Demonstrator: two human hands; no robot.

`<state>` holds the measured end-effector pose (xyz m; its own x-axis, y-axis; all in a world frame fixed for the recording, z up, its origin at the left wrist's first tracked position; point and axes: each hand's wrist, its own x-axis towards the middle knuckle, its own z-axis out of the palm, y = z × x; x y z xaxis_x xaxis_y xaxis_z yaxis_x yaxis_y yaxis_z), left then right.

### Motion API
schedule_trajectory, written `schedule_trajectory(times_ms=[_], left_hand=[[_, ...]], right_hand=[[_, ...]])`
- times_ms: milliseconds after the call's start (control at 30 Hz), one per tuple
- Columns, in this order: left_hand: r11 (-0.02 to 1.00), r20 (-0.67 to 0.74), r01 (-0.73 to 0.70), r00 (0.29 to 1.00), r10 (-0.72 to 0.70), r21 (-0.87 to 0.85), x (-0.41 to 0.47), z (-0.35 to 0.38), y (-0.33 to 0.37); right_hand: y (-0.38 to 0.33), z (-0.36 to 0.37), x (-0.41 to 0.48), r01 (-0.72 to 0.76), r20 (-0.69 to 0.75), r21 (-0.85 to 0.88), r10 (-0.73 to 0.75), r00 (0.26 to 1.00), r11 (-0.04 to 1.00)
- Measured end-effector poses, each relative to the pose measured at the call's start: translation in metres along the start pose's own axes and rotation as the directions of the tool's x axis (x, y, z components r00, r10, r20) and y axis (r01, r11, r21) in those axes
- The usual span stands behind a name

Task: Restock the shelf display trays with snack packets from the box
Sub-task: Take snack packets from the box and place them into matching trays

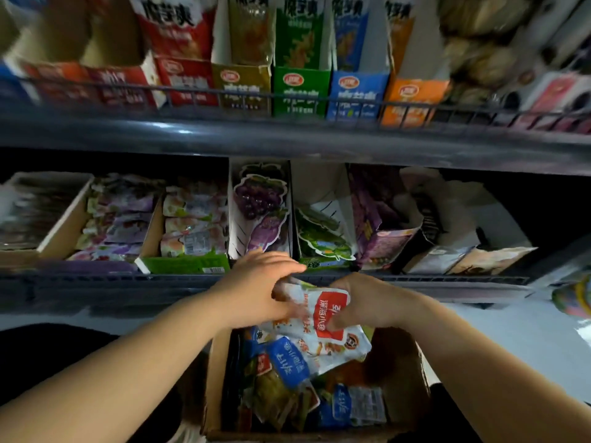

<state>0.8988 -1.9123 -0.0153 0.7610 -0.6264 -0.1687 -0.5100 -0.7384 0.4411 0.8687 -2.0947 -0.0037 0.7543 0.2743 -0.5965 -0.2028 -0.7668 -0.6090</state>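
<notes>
My right hand (361, 302) pinches a stack of snack packets (329, 318) just above the box (217, 378); left hand (262, 289) lies across the top, too blurry to call a grip; grape tray (259, 203) is straight ahead, closer to the left hand

Box (403, 391) below trays (262, 219) — packets (287, 362) inside.

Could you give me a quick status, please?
Right hand pinches white-and-red packets above the box; left hand on them, blurred, grip unclear. None in the trays yet. Nothing in the way.
</notes>
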Motion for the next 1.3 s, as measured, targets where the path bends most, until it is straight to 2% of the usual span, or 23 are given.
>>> schedule_trajectory(times_ms=[67,200,267,333,500,567,633,700,767,800,900,1033,1200,1300], left_hand=[[1.000,0.155,0.024,0.988,-0.024,-0.002,0.006,-0.012,0.007],[0.976,0.383,0.117,0.923,-0.038,-0.184,0.016,-0.021,0.001],[0.940,0.453,0.170,0.891,-0.019,-0.295,0.020,-0.019,-0.004],[0.894,0.464,0.216,0.886,-0.010,-0.392,0.024,-0.016,-0.005],[0.661,0.444,0.352,0.896,-0.033,-0.662,0.027,-0.005,-0.004],[0.563,0.407,0.373,0.911,-0.070,-0.738,0.028,-0.001,-0.004],[0.456,0.364,0.382,0.922,-0.130,-0.804,0.030,0.001,-0.002],[0.350,0.316,0.377,0.923,-0.220,-0.858,0.032,0.001,-0.003],[0.260,0.262,0.345,0.915,-0.307,-0.902,0.033,-0.003,-0.005],[0.220,0.229,0.318,0.908,-0.350,-0.922,0.033,-0.005,-0.006],[0.130,0.137,0.221,0.873,-0.468,-0.967,0.034,-0.012,-0.009],[0.121,0.059,0.149,0.834,-0.549,-0.981,0.032,-0.021,-0.011],[0.188,0.027,0.165,0.815,-0.578,-0.968,0.028,-0.022,-0.013],[0.202,0.002,0.146,0.815,-0.580,-0.968,0.026,-0.024,-0.011]], right_hand=[[-0.012,-0.004,-0.008,0.066,0.004,-0.022,-0.066,0.998,0.998],[-0.023,-0.011,-0.009,0.135,-0.058,-0.036,-0.137,0.989,0.990],[-0.022,-0.015,-0.005,0.157,-0.105,0.025,-0.154,0.982,0.987],[-0.017,-0.020,-0.002,0.160,-0.151,0.098,-0.145,0.978,0.982],[-0.015,-0.030,0.001,0.174,-0.286,0.281,-0.091,0.954,0.944],[-0.013,-0.032,0.007,0.200,-0.402,0.328,-0.055,0.914,0.923],[-0.010,-0.035,0.012,0.209,-0.466,0.472,0.042,0.884,0.857],[-0.008,-0.036,0.015,0.216,-0.447,0.654,0.140,0.883,0.725],[-0.007,-0.036,0.019,0.233,-0.393,0.788,0.176,0.902,0.569],[-0.006,-0.035,0.020,0.224,-0.363,0.819,0.176,0.915,0.528],[-0.008,-0.027,0.020,0.181,-0.288,0.842,0.139,0.947,0.508],[-0.014,-0.016,0.021,0.194,-0.260,0.783,0.027,0.965,0.591],[-0.016,-0.018,0.027,0.268,-0.411,0.732,0.091,0.907,0.626],[-0.018,-0.018,0.028,0.305,-0.466,0.730,0.118,0.877,0.612]])
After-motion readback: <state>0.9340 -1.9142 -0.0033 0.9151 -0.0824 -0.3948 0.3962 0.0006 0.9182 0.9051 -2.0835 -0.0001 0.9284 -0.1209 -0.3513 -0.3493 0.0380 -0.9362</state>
